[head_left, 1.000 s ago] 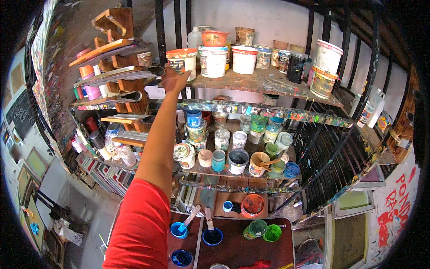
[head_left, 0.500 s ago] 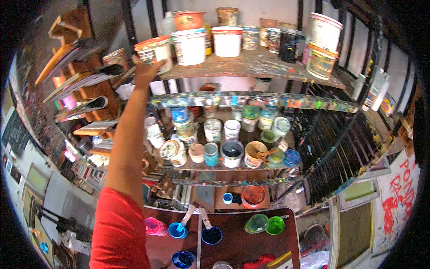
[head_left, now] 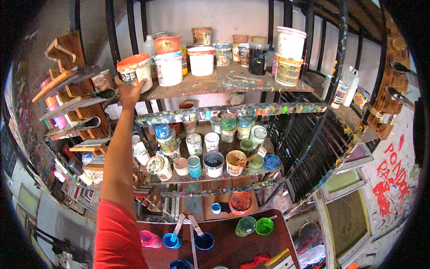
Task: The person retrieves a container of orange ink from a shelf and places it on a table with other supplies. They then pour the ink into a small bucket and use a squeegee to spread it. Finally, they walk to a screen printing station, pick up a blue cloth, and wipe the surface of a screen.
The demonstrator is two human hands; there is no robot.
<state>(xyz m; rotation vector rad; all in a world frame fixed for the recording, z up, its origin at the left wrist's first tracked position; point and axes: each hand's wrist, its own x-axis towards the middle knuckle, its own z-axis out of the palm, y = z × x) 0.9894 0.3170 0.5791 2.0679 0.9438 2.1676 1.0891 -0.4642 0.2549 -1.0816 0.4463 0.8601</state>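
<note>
Wall [head_left: 242, 18], pale, is backing a paint-streaked rack [head_left: 233, 109]. Left arm [head_left: 118, 170], sleeve [head_left: 118, 235] red, is reaching up and forward, nearly straight. Bucket [head_left: 142, 73], one, is standing at the left end of the top shelf [head_left: 224, 82], mouth upward, long axis near vertical, leaning slightly left; white sides are showing dark markings below an orange-red rim. Left hand [head_left: 130, 93] is clamping its lower sides between thumb and fingers.

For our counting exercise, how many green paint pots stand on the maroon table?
2: one dark green pot, and one bright green pot to its right. The left arm might hide others.
</note>
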